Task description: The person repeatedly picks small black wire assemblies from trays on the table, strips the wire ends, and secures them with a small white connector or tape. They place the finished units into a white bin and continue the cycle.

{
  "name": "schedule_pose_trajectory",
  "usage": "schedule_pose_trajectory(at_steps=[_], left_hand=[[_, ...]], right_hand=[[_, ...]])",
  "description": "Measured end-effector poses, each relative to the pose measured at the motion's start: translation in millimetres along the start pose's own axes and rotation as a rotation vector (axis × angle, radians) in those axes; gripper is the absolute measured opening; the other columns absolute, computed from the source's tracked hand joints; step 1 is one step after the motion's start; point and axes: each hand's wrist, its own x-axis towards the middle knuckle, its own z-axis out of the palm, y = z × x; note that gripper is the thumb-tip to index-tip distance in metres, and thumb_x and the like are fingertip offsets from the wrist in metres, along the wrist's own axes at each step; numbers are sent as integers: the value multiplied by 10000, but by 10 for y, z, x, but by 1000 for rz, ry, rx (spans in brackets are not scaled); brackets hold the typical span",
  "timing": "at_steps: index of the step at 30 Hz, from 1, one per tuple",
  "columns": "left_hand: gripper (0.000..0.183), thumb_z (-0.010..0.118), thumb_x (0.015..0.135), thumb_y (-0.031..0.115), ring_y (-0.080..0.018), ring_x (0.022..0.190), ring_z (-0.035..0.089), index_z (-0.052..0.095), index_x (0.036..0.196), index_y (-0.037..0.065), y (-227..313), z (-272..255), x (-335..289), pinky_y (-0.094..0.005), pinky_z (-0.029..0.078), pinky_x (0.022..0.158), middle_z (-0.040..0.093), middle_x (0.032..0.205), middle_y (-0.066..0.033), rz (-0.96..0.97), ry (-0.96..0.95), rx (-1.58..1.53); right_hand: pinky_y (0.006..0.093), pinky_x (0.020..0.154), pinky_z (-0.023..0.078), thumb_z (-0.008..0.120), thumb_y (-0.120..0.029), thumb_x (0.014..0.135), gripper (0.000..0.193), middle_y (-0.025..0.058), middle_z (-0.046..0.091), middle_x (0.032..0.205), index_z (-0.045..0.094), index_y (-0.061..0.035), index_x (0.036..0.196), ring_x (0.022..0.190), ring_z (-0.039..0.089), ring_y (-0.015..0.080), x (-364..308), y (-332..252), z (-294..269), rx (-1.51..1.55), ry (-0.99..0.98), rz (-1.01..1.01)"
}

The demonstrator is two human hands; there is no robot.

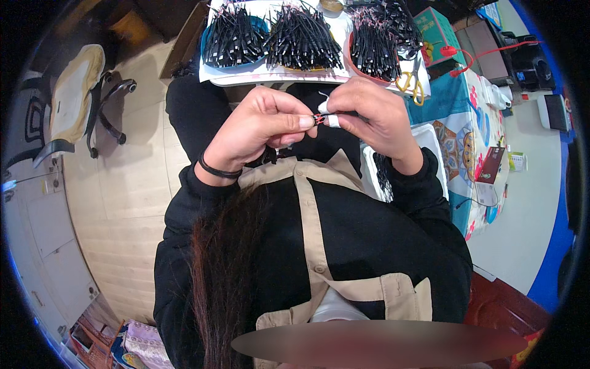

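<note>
My left hand (261, 123) pinches a thin black cable between thumb and fingertips, a dark band round its wrist. My right hand (378, 114) is closed on the same black cable (318, 119) just to the right, with white wrapping on its thumb and a fingertip. Short red strands show in the small gap between the two hands. The cable is held above my lap, and part of it is hidden by my fingers. Beyond my hands, bundles of black cables (304, 38) with small plugs lie on a white table (246, 79).
Yellow-handled scissors (413, 87) lie at the table's right edge. A white bin (437, 161) with black strands stands beside my right arm. Further right is a table with a patterned cloth (458, 138) and a green box (437, 37). An office chair (77, 92) stands at left.
</note>
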Motion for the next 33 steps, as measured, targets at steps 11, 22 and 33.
schedule_pose_trajectory(at_steps=[11, 22, 33], left_hand=[[156, 669, 859, 120, -110, 526, 518, 683, 863, -36, -42, 180, -62, -251, 391, 474, 612, 635, -54, 352, 164, 653], [144, 627, 902, 95, -30, 541, 485, 701, 890, -28, -135, 76, -20, -186, 373, 484, 589, 628, 11, 159, 244, 298], [153, 648, 898, 94, -39, 544, 481, 689, 923, -51, -232, 191, -12, -187, 369, 487, 603, 660, 6, 190, 273, 350]], right_hand=[[302, 655, 454, 662, -54, 804, 145, 84, 564, 812, 587, -5, 918, 729, 551, 202, -141, -20, 107, 102, 12, 158], [275, 693, 477, 712, 20, 752, 326, 83, 616, 940, 616, -12, 1062, 826, 600, 171, -229, -24, 200, -75, 148, 218], [286, 674, 445, 613, 39, 793, 156, 81, 564, 844, 566, 5, 938, 737, 553, 208, -186, 17, 206, -97, 30, 184]])
